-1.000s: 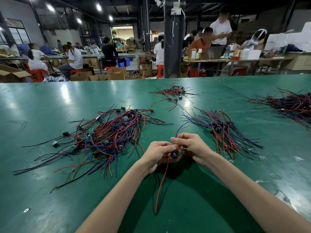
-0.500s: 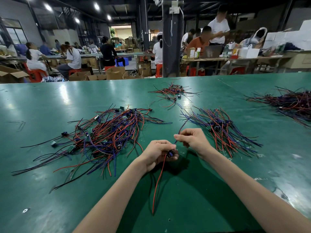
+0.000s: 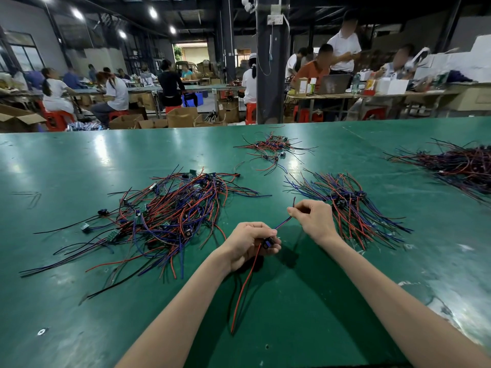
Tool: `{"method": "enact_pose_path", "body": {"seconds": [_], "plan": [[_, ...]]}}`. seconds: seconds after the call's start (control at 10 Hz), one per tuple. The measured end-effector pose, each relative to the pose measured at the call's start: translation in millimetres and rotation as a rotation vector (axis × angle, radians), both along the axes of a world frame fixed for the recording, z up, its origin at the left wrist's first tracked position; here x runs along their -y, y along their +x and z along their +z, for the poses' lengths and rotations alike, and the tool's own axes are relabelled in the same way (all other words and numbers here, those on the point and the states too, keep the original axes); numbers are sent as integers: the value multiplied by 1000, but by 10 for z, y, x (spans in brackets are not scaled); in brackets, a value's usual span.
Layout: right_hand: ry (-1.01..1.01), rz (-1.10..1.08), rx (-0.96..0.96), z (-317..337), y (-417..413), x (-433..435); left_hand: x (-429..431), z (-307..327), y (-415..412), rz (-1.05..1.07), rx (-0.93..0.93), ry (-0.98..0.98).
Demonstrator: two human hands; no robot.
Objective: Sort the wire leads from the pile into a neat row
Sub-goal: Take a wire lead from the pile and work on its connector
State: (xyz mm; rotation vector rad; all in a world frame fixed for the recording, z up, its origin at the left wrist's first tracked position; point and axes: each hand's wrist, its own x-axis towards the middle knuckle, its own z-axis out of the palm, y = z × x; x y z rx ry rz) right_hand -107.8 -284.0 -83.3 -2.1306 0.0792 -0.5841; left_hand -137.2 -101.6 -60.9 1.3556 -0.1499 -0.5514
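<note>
A tangled pile of red, blue and black wire leads [image 3: 170, 216] lies on the green table [image 3: 79, 160], left of my hands. To the right, a combed bundle of leads [image 3: 348, 205] lies fanned out in one direction. My left hand [image 3: 249, 243] grips one lead by its small black connector [image 3: 267, 244]; its red and black wires [image 3: 243, 288] hang down toward me. My right hand [image 3: 314, 217] pinches that lead's blue wire [image 3: 283, 223], stretched taut between both hands, just left of the combed bundle.
A smaller pile of leads [image 3: 273, 147] sits further back at centre, and a dark heap [image 3: 462, 163] lies at the far right. A dark pillar [image 3: 271, 62] stands beyond the table's far edge. Several people work at benches behind.
My hands have drawn apart: the right one slid up and right along the blue wire, pulling it straight, while the left kept hold of the connector.
</note>
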Motion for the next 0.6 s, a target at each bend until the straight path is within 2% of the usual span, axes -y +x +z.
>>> {"method": "enact_pose_path", "body": {"seconds": [0.3, 0.6], "plan": [[65, -42, -13, 4, 8, 24, -10, 12, -5, -7, 10, 5], [404, -76, -102, -6, 38, 89, -9, -2, -7, -20, 18, 7]]}}
